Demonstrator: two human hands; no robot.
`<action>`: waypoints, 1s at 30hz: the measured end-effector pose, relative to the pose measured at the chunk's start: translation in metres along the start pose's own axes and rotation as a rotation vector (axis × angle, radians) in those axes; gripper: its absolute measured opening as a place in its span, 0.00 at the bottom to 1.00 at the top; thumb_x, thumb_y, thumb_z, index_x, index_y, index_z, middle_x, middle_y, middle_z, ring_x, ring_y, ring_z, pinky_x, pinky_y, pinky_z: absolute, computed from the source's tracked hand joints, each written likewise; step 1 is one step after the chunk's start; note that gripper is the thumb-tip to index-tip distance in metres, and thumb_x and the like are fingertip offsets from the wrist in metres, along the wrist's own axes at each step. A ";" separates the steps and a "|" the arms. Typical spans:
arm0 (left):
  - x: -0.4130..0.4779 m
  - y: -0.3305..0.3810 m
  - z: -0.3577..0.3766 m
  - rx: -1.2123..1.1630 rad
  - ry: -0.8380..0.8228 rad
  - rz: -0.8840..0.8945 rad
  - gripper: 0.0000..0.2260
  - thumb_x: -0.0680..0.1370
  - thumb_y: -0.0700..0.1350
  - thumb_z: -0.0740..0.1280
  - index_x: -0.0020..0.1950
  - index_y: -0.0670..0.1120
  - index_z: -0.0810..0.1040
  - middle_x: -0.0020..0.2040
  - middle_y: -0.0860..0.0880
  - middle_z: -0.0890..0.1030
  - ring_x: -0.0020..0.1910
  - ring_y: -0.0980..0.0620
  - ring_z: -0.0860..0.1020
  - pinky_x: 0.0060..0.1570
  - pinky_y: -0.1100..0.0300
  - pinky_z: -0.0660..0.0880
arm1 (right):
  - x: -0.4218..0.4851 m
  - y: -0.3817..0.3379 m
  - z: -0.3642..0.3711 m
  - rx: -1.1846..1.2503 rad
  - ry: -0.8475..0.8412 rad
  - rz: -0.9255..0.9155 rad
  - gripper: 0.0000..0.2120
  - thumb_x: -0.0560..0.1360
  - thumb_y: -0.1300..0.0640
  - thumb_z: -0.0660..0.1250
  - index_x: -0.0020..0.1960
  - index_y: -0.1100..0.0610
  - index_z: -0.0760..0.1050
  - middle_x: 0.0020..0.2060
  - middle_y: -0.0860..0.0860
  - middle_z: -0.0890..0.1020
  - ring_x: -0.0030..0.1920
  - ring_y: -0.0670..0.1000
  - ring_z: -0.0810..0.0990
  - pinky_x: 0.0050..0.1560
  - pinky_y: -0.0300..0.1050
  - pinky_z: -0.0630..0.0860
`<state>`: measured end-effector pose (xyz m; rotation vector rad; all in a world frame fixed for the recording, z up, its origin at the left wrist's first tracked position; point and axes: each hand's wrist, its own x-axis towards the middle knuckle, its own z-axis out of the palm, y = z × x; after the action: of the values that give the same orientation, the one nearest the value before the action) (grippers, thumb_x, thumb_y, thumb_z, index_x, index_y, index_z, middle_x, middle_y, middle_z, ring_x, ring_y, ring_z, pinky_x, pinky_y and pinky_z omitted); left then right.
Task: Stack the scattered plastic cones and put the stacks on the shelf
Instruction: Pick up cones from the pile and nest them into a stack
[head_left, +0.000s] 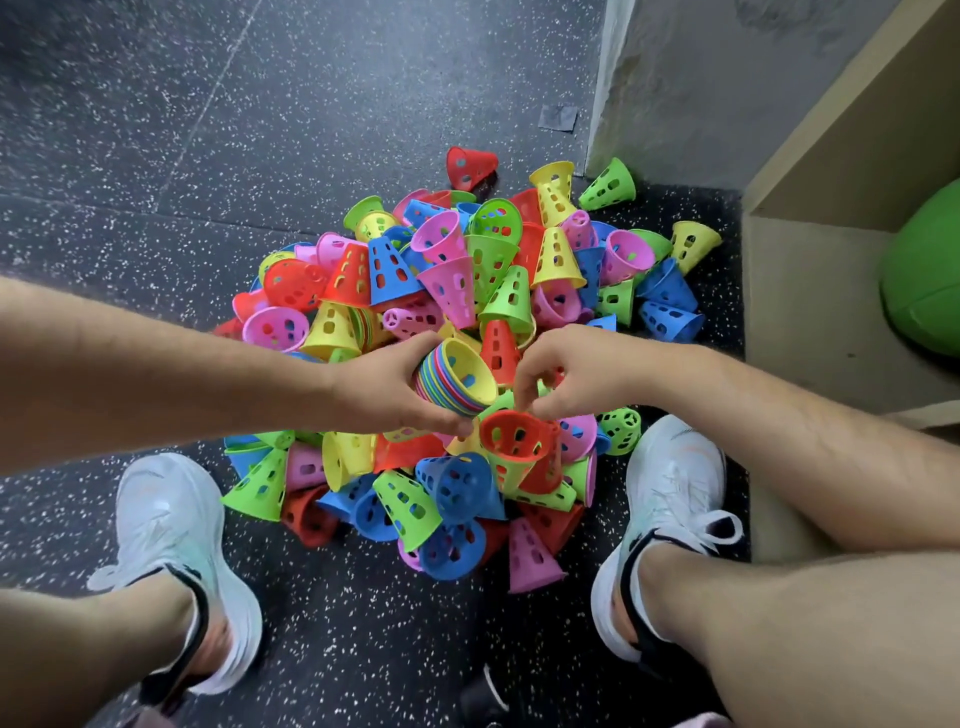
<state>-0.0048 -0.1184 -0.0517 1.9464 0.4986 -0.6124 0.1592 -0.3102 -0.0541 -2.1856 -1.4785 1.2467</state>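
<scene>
A big heap of perforated plastic cones (467, 291) in red, yellow, green, blue and pink lies on the dark speckled floor between my feet. My left hand (384, 387) grips a stack of nested cones (457, 376) on its side, with a yellow cone innermost and its mouth facing right. My right hand (561, 371) is just to the right of the stack's mouth, fingers curled down over a red cone (511, 436) nested in a green one; its fingertips pinch at that red rim. The wooden shelf (810, 291) stands at the right.
My two white shoes (171, 535) (670, 499) flank the heap. A green ball (924, 275) sits in the shelf's lower compartment. A grey wall corner (649, 93) rises behind the heap. A loose red cone (470, 166) lies apart at the back.
</scene>
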 end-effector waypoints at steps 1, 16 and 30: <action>-0.002 -0.001 0.001 0.007 -0.005 -0.010 0.30 0.68 0.49 0.83 0.65 0.54 0.72 0.55 0.51 0.84 0.53 0.51 0.84 0.51 0.60 0.81 | 0.000 -0.001 0.003 -0.005 -0.060 -0.009 0.04 0.69 0.46 0.73 0.44 0.40 0.82 0.45 0.42 0.81 0.47 0.47 0.80 0.50 0.53 0.80; 0.004 -0.003 -0.001 -0.067 0.017 -0.041 0.34 0.64 0.55 0.83 0.65 0.56 0.72 0.55 0.48 0.85 0.51 0.49 0.85 0.54 0.51 0.83 | 0.002 -0.006 -0.001 -0.063 0.162 -0.162 0.07 0.78 0.52 0.68 0.54 0.50 0.81 0.52 0.43 0.77 0.56 0.44 0.72 0.59 0.42 0.69; 0.014 -0.003 -0.016 -0.178 0.090 -0.036 0.28 0.69 0.48 0.82 0.64 0.53 0.73 0.58 0.44 0.84 0.50 0.50 0.84 0.52 0.56 0.83 | 0.006 0.002 -0.004 0.119 0.922 -0.137 0.07 0.79 0.52 0.61 0.44 0.52 0.71 0.39 0.43 0.71 0.41 0.45 0.69 0.42 0.37 0.67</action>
<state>0.0082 -0.1013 -0.0561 1.8047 0.6240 -0.4878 0.1641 -0.3049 -0.0559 -2.0623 -1.0761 0.1760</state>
